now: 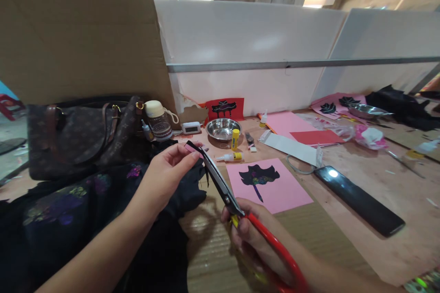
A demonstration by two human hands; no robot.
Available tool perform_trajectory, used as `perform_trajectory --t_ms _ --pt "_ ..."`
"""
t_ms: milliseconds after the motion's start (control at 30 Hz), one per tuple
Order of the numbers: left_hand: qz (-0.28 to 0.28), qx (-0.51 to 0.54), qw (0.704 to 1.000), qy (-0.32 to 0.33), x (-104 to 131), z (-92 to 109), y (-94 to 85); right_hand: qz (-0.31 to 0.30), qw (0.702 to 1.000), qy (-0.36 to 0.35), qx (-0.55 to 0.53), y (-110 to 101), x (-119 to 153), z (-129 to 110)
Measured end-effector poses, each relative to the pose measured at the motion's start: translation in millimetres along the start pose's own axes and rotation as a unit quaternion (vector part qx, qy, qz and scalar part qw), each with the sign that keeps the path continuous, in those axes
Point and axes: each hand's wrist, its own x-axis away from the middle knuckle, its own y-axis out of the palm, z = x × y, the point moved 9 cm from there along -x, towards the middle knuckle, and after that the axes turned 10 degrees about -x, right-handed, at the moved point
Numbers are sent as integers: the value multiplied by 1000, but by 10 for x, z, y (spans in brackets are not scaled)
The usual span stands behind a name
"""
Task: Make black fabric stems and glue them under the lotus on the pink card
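My left hand [171, 165] pinches a small pink and black piece [195, 147] between thumb and fingers. In my right hand [252, 229] is a pair of scissors [220, 183] with red handles, its blades pointing up and left. The blade tips are at the small piece, beside my left thumb; a thin black strip hangs there. How far the blades are apart I cannot tell. Just beyond the scissors, a pink sheet [288, 197] lies on the cardboard, bearing a black leaf-like shape [259, 174] with coloured patches and a dark stem.
Black fabric [85, 210] covers the left, before a brown handbag [68, 135]. Behind are a bottle [161, 123], a metal bowl [224, 129], a yellow glue stick [234, 139] and a glue tube [231, 157]. A black phone-like slab [359, 201] lies at right.
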Motion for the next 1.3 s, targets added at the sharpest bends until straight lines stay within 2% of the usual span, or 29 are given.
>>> perform_trajectory --t_ms 100,200,267,400,500,600,700,867,967,1133,1300 --pt "-21 4 1000 -12 -41 -14 -13 -12 1000 14 5 4 -11 41" --pt "-39 1 999 -14 -53 -10 -4 6 998 65 -5 -40 -11 151" --pt "-51 -2 999 -15 -49 -16 13 20 997 75 -3 -70 -12 178" --pt "-66 -9 998 -21 -38 -39 25 7 999 36 -7 -59 -34 108" --pt "-82 -13 996 -27 -15 -24 57 35 999 -21 20 -121 -51 -31" --pt "-132 -23 990 -52 65 -22 210 96 989 -91 60 -234 -56 -224" --pt "-193 -27 977 -84 189 -79 440 144 982 -114 40 -342 -74 -322" --pt "-260 -13 959 -110 354 -219 730 128 981 -149 -3 -370 -117 -410" --pt "-272 3 954 -125 404 -270 807 114 982 -147 -27 -350 -129 -384" --pt "-284 17 948 -146 446 -333 892 135 983 -121 -33 -353 -147 -295" --pt "-281 -24 951 -127 418 -361 881 148 981 -121 -40 -380 -146 -284"
